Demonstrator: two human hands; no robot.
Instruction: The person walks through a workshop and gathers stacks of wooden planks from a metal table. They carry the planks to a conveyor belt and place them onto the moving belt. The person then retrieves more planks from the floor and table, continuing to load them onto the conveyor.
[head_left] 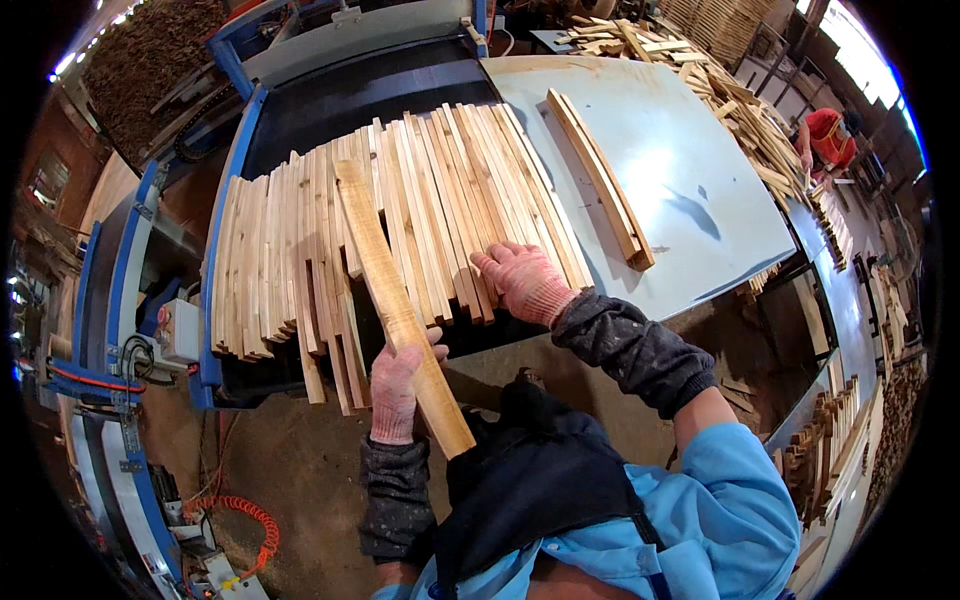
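A long wooden slat [385, 285] slants toward me over a row of pale wood strips [460, 200] lying side by side on a dark belt. My left hand [397, 385], in a pinkish work glove, is closed around the slat near its lower end. The slat's far end rests on or just above the row; I cannot tell which. My gloved right hand [525, 280] lies on the near right part of the row, fingers outstretched over the strips. Several strips at the row's left middle stick out toward me past the others.
On the pale metal table [640, 130] to the right lies a pair of wood strips [600, 180]. Blue machine framing [228, 230] borders the belt on the left. An orange coiled hose [262, 530] hangs lower left. A person in red [830, 140] stands far right beside a wood heap [725, 95].
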